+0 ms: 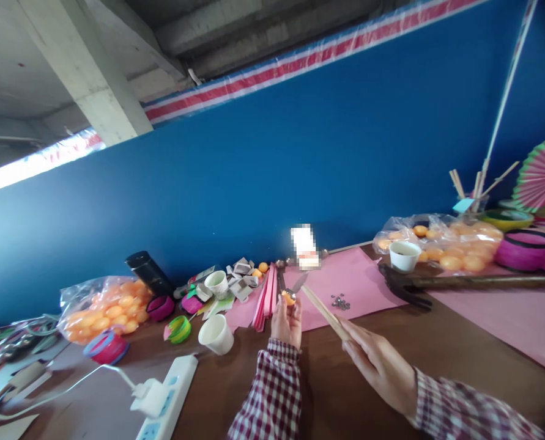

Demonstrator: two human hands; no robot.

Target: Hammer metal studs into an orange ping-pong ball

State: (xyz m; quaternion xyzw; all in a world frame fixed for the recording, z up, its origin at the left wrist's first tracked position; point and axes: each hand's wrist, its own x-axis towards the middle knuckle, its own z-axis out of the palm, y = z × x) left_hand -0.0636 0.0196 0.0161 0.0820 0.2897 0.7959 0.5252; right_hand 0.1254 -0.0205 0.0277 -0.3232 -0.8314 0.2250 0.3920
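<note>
Near the middle of the table my left hand (287, 324) is closed around a small orange ball (288, 298), held up at the fingertips. The ball's upper side shows a dark or greyish spot that I cannot make out. To the right, my right hand (377, 360) grips a pale wooden stick (325, 311), whose far end points toward the ball. A grey, blade-like shape lies by the stick's tip; whether it belongs to the stick I cannot tell. On pink paper (359, 278) beyond the hands lies a small pile of metal pieces (341, 302).
A hammer (391, 287) lies at right, by a white cup (404, 256) and bagged orange balls (460, 253). At left are another ball bag (111, 308), a paper cup (216, 335), a black cylinder (150, 275) and a power strip (174, 391). A blue partition (254, 183) stands behind.
</note>
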